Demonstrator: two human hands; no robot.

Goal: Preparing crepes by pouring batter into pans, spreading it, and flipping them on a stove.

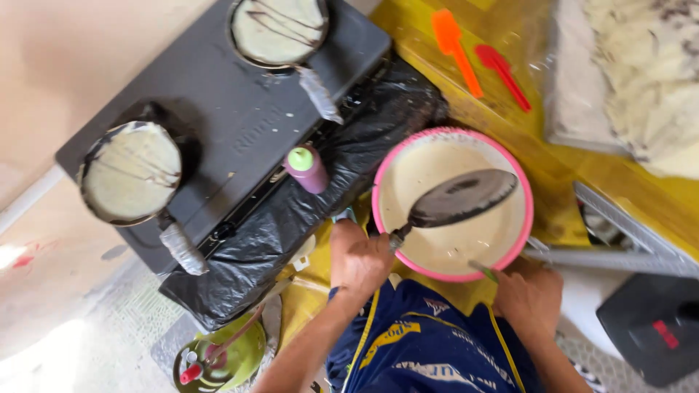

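**Pan held over the batter bowl**

The left hand (358,258) has its fingers closed around the handle of a small dark pan (462,196), held just above the pink-rimmed batter bowl (453,205) beyond them. The right hand (529,297) grips a thin green tool (483,271) at the bowl's near rim. Judged step: coating the pan; next calls for a steady tilt.

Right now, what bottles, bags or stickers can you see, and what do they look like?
Squeeze bottle: purple, pale green cap, upright beside the stove.
Black plastic bag: crumpled along the stove's edge.
Clear plastic bag: top right, holding pale food.
Red label: small, on a black box, bottom right.
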